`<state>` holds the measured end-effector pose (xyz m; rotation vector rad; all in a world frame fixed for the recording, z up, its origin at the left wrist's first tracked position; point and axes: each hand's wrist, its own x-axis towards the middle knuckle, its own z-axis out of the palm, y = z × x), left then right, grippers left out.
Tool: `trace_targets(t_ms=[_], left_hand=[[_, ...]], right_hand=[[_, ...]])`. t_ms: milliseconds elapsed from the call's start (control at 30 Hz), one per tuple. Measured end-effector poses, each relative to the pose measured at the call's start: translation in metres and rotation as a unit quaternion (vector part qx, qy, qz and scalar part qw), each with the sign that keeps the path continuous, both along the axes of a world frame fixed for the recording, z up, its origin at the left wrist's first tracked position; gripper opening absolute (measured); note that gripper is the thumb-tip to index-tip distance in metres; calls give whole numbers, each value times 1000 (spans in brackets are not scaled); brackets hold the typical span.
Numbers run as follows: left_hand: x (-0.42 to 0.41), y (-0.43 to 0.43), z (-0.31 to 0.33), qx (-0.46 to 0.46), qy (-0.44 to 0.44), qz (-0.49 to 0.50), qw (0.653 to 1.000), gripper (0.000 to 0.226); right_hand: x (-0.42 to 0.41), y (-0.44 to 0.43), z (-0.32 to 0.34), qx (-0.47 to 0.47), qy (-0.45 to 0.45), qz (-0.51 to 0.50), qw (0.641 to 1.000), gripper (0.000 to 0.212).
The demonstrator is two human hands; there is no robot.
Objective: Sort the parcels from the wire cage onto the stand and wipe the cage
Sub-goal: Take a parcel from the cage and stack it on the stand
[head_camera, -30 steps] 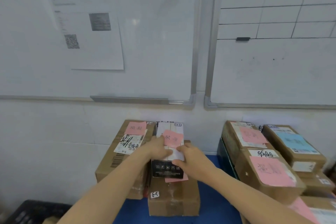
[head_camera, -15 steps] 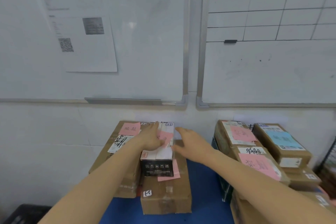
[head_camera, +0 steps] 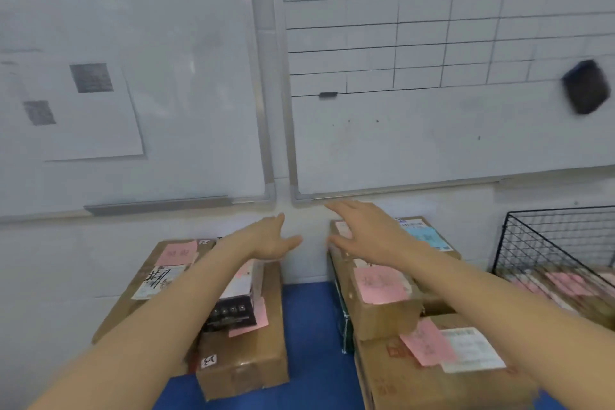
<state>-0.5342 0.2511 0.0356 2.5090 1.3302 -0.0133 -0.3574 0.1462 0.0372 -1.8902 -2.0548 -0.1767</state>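
Note:
A small black-and-white parcel [head_camera: 238, 304] with a pink note lies on a brown carton [head_camera: 248, 366] on the blue stand [head_camera: 307, 326]. A larger carton [head_camera: 146, 280] sits to its left. My left hand [head_camera: 273, 238] hovers above the small parcel, fingers straight, holding nothing. My right hand [head_camera: 364, 231] is lifted over the right-hand stack of cartons [head_camera: 379, 303], fingers spread and empty. The black wire cage [head_camera: 545, 243] stands at the right edge with several pink-labelled parcels [head_camera: 565, 286] inside.
Two whiteboards [head_camera: 399, 130] hang on the wall behind the stand, one with a black eraser [head_camera: 585, 86] on it. A sheet of paper [head_camera: 86, 110] with printed codes is stuck to the left board.
Both hands have let go of the small black-and-white parcel and lifted off it, moving right. The view has swung right, bringing the wire cage into sight.

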Motion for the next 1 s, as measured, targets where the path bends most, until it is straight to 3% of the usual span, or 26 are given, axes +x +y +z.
trace_targets(t_ms=[267, 567, 1000], left_hand=[[176, -121, 7, 45, -127, -96, 986, 68], [385, -276, -25, -4, -163, -185, 969, 69], [532, -297, -63, -79, -116, -180, 974, 72]], right_hand=[[164, -147, 17, 39, 28, -107, 993, 62], [350, -323, -11, -5, 39, -228, 973, 63], [489, -357, -47, -61, 66, -283, 955, 63]])
